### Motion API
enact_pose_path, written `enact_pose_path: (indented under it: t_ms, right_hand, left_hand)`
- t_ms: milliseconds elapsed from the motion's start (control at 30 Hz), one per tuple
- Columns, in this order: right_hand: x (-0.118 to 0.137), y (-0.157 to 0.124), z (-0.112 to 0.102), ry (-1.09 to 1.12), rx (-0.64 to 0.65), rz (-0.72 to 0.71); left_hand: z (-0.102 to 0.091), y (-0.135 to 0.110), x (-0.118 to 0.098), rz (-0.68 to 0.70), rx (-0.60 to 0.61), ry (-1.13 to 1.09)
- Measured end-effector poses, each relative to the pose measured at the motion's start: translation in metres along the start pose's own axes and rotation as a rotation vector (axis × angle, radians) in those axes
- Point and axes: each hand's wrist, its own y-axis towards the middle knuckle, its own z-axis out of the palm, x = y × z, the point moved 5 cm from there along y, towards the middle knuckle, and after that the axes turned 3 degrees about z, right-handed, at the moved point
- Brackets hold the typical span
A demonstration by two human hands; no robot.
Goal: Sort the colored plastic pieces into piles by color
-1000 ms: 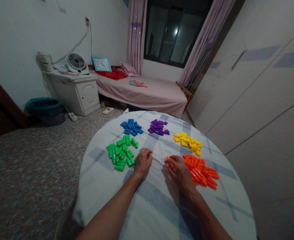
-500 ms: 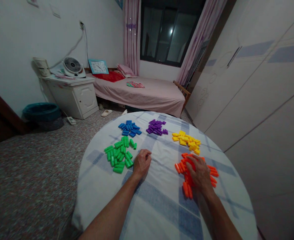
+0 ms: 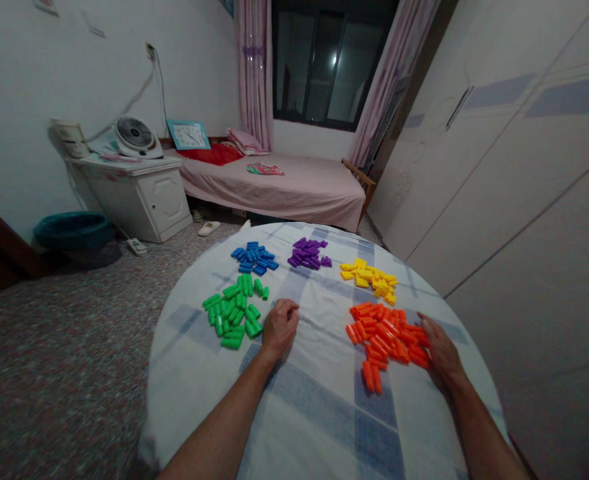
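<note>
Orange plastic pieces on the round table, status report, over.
Right hand against the orange plastic cylinders. Left hand resting on the checked tablecloth, beside the green plastic cylinders. Blue pile, purple pile, yellow pile farther off.

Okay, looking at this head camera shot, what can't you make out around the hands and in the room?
In the head view:
Left hand: its curled fingers hide whether it holds anything.
Orange plastic pieces: the right hand may cover some at the pile's edge.
Framed clock: too small to read the time.
Both arms: cut off by the bottom edge.
</note>
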Motion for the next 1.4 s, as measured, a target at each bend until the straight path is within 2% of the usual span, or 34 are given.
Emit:
enact_pose_path:
  t_ms: [100,267,533,633,800,900,1000,1167,1267,1400]
  right_hand:
    - [0.029,-0.005,0.015,0.045,0.145,-0.049]
    - [0.067,-0.020,0.024,0.049,0.177,-0.144]
    - [0.107,-0.050,0.045,0.108,0.231,-0.252]
    - [0.112,-0.053,0.055,0.218,0.222,-0.227]
    - [0.103,-0.037,0.060,0.322,0.039,-0.049]
    - [0.104,-0.024,0.069,0.239,0.113,-0.018]
    - [0.115,-0.019,0.075,0.162,0.203,-0.090]
    - [0.136,-0.030,0.074,0.192,0.283,-0.195]
    - [0.134,-0.043,0.066,0.284,0.273,-0.160]
    - [0.124,-0.061,0.054,0.335,0.182,-0.106]
  left_hand:
    - [0.000,0.000,0.000,0.001,0.012,-0.008]
    - [0.000,0.001,0.000,0.010,0.016,-0.013]
    - [0.000,0.000,-0.001,0.033,0.018,0.003]
    - [-0.001,0.000,-0.002,0.018,0.027,0.006]
    - [-0.001,0.000,-0.003,0.021,0.027,0.008]
    - [-0.001,0.001,-0.002,0.019,0.030,0.006]
    - [0.000,0.001,-0.002,0.024,0.034,0.012]
    - [0.000,0.001,-0.001,0.021,0.036,0.015]
    - [0.000,0.001,-0.002,0.011,0.032,0.020]
    - [0.000,0.000,-0.003,0.006,0.044,0.030]
